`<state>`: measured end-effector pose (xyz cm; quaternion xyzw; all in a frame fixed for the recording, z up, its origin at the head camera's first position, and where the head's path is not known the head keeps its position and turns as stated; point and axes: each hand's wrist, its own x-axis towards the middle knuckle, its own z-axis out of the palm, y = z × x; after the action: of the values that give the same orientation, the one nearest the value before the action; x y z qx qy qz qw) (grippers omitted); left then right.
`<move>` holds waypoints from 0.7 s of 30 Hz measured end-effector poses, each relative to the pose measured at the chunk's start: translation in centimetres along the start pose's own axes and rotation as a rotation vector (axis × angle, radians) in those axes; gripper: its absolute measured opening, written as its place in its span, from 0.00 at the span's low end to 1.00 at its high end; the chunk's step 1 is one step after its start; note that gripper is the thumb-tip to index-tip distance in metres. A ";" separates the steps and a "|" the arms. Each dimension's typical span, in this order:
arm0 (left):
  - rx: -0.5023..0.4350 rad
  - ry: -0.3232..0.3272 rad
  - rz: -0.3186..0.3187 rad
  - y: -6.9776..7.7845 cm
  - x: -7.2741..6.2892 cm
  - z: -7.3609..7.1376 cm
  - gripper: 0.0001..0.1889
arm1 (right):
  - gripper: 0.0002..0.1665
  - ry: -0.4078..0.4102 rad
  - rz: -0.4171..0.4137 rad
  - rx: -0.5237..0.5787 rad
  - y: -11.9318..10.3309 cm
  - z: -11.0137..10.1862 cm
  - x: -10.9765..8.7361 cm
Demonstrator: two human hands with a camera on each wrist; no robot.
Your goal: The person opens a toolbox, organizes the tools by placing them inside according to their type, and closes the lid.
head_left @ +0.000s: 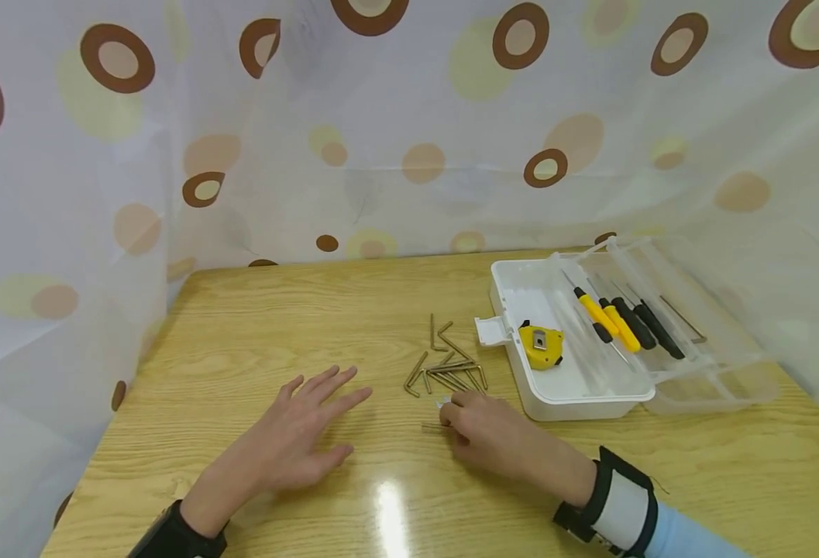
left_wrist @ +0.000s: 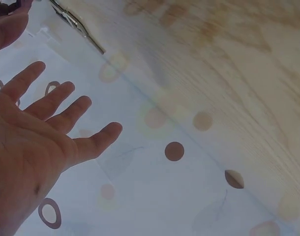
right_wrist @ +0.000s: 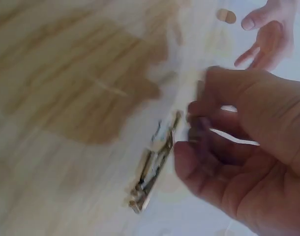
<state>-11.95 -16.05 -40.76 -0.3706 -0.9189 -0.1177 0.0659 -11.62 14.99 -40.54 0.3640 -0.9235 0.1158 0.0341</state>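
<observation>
Black wrist strap (head_left: 180, 535) nearest. Left hand (head_left: 297, 442) spread wide, holds nothing. Right hand (head_left: 489, 434) pinches thin rod (head_left: 433, 427), just on near side of bent rods (head_left: 451, 366) on table (head_left: 277, 325). Best, I think: pinch tight, go slow, keep rod clear of others.

Brassy L-shaped keys (head_left: 452, 366) lie heaped, another key (head_left: 433, 425) apparently pinched in the right fingers (head_left: 461, 415).
</observation>
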 end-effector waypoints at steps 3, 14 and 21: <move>-0.005 -0.007 -0.009 0.0 0.0 -0.1 0.37 | 0.08 0.147 -0.046 0.005 0.4 -0.7 -0.1; 0.015 0.037 -0.026 -0.7 -0.3 -0.4 0.37 | 0.19 0.624 -0.176 -0.045 3.0 -6.5 -1.0; 0.000 0.046 -0.051 -1.4 -0.5 -0.5 0.36 | 0.18 0.767 -0.171 -0.078 5.0 -8.8 -2.7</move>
<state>-12.58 -17.49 -40.63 -0.3442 -0.9263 -0.1278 0.0842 -13.26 22.39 -33.31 0.3685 -0.8137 0.2051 0.4002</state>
